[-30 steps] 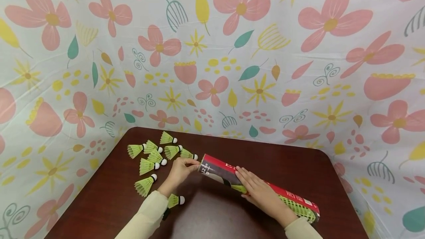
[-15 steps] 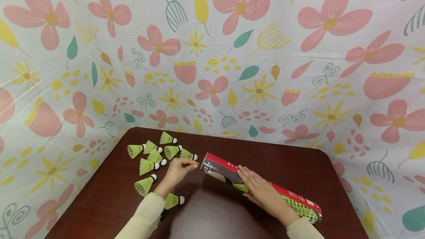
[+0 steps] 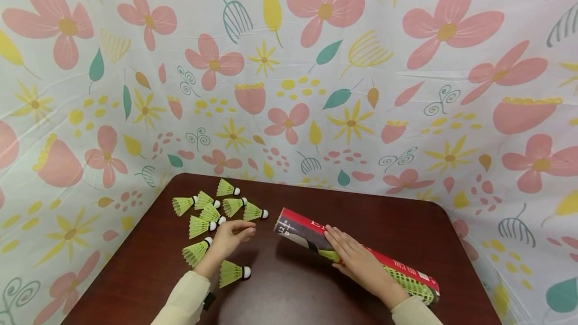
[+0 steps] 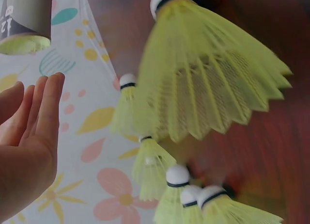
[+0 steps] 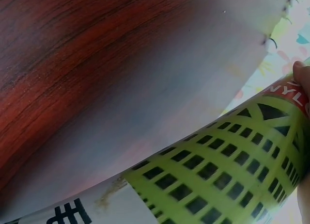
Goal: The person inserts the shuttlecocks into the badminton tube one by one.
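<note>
My right hand [image 3: 354,260] grips a red, black and green shuttlecock tube [image 3: 300,232], its fingers across the top and its thumb on the near side. The tube slants across the table, left end raised; in the left wrist view its open mouth [image 4: 26,43] shows yellow-green inside. My left hand [image 3: 228,239] hovers left of this mouth, holding nothing, its thumb apart from the extended fingers [image 4: 48,105]. Below it lies a yellow shuttlecock [image 3: 231,273] with a white cork. Another shuttlecock [image 3: 195,253] is partly hidden by the left hand.
Several more yellow shuttlecocks [image 3: 198,226] lie grouped at the far left of the dark red-brown table [image 3: 352,199]. One of them, a shuttlecock [image 3: 255,212], is nearest the tube's mouth. A white flower-patterned cloth [image 3: 289,64] hangs behind and beside the table.
My left hand has drawn back leftward from the tube's mouth, uncovering more of the near shuttlecock. The tube, in my right hand, has shifted slightly right.
</note>
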### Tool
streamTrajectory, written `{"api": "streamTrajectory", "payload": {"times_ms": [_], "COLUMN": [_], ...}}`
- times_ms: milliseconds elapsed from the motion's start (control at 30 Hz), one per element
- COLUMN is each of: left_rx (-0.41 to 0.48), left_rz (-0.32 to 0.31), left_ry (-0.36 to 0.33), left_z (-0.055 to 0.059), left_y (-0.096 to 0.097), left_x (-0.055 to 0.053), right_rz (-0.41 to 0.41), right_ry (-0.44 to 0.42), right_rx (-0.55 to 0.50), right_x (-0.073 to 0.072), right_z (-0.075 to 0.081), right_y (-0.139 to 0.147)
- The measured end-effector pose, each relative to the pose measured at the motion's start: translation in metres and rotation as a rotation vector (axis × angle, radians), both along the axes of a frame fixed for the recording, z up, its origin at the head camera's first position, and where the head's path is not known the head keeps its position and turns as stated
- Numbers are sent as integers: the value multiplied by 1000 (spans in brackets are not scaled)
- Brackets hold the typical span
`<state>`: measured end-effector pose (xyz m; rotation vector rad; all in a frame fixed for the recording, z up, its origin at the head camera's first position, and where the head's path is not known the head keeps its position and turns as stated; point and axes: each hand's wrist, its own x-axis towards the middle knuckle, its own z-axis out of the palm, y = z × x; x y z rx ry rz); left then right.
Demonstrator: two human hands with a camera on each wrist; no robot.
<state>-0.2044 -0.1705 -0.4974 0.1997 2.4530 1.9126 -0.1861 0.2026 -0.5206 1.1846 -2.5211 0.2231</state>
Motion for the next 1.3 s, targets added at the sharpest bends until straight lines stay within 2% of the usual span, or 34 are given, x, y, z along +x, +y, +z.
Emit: {"api": "streamTrajectory", "payload": {"times_ms": [233,467,567,700,967,1300], "left_rx": [-17,-15,-40,-67,-66,-117], "left_rz": [18,92,117,127,25,-37], "left_ry": [-1,-56,-80,-125,-219,-279], "left_z": [-1,1,2,1,-5,-14], "left_y": [-16,-36,-44,-55,-70,-73], "left_x": [13,25,31,38,47,51], "right_rz": [-1,-18,-21,-25,-51,-51], "right_ry": [-2,-16,-16,-11,-21,-15], "right_rx": [2,7,12,15,16,24], "right_x": [0,0,0,0,1,2], "right_z": [1,2,2,1,-1,-3], "right_y": [2,1,1,2,1,3]}}
